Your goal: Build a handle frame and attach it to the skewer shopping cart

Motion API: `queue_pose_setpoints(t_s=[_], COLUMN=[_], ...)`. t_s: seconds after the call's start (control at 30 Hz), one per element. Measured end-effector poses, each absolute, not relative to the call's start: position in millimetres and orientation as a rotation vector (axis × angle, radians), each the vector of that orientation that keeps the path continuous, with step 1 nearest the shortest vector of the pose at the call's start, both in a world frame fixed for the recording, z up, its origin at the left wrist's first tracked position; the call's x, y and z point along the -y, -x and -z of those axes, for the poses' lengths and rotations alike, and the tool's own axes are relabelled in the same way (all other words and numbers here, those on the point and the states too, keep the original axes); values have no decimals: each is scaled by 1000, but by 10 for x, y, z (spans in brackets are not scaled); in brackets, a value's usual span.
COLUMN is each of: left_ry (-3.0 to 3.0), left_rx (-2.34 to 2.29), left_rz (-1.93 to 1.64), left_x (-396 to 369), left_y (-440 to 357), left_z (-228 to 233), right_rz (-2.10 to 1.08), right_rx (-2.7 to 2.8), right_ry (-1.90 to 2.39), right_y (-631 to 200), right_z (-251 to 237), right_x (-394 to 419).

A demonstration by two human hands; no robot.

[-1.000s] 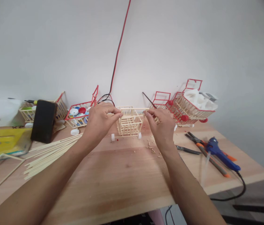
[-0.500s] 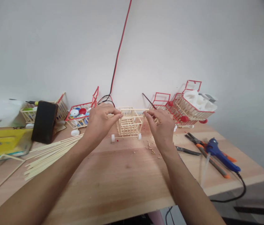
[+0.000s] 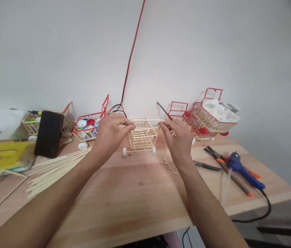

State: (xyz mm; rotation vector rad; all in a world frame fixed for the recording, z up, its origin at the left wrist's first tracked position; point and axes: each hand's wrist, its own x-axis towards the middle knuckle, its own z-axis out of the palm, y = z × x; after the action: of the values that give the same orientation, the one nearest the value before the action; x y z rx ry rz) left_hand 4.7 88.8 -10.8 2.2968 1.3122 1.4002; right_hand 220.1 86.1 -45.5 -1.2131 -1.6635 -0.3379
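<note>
A small cart [image 3: 143,139] built of pale wooden sticks stands on the table in front of me, with white wheels [image 3: 124,152] at its near end. Across its top edge runs a thin wooden stick [image 3: 148,120]. My left hand [image 3: 114,129] pinches the stick's left end between thumb and fingertips. At the other end, my right hand [image 3: 178,136] is closed in a pinch on the same stick. The fingertips sit right at the cart's upper corners, so whether the stick touches the frame all along cannot be made out.
Loose sticks [image 3: 55,172] and a black phone [image 3: 49,134] lie left. Finished red-rimmed carts [image 3: 87,127] stand along the wall, one holding bottle caps. On the right are a blue glue gun [image 3: 245,170], pliers [image 3: 216,155] and a dark-handled tool [image 3: 207,166]. Wood bits [image 3: 167,163] are scattered nearby.
</note>
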Motion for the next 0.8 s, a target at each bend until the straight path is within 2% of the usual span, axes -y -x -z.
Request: queue_pose_setpoints(t_s=[0.8], left_ry=[-2302], left_rx=[-1295], left_rz=[-1405], left_x=[-884], left_y=[-44], left_z=[67], right_rz=[342], right_rx=[1663], right_ry=[1218], right_y=[-2199], right_z=[444], right_x=[-861])
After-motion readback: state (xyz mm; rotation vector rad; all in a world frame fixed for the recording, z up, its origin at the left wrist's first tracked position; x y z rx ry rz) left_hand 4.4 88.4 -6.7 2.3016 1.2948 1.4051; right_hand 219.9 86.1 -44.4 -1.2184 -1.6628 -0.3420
